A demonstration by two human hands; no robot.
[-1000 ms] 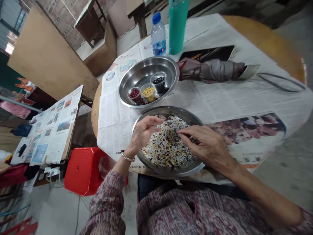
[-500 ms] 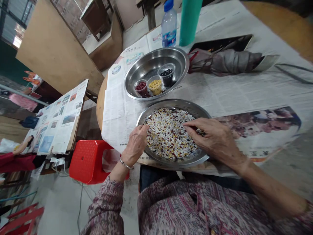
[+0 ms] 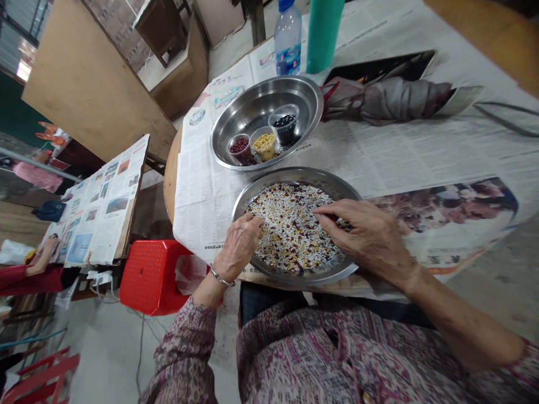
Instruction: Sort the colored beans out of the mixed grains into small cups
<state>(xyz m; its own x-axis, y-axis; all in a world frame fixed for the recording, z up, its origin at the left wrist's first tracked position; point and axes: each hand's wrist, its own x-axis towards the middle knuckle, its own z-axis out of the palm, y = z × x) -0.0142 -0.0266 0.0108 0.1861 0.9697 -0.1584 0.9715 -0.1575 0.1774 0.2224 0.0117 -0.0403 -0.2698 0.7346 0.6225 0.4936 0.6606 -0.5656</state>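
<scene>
A steel basin [image 3: 343, 178] in front of me holds a spread of mixed white grains [image 3: 290, 207] with red, yellow and black beans among them. My left hand [image 3: 238, 247], a bangle at its wrist, is over the basin's left rim with its fingers closed at the grains; what they hold is hidden. On the right side my right hand [image 3: 368, 238] has thumb and forefinger pinched together above the grains, and I cannot make out what is between them. Behind, a second steel basin [image 3: 236, 120] carries clear cups of red beans [image 3: 241, 150], yellow beans [image 3: 264, 147] and black beans [image 3: 284, 128].
Newspaper [image 3: 421, 151] covers the round table. A water bottle [image 3: 288, 42], a green bottle [image 3: 324, 36], a dark flat object [image 3: 387, 67] and a folded umbrella [image 3: 391, 100] lie or stand behind. A red stool [image 3: 147, 275] is at left; another person's arm [image 3: 40, 264] shows beyond.
My left hand has moved a little to the right, further over the grains. My right hand keeps its pinch in nearly the same place. The whole view has shifted slightly.
</scene>
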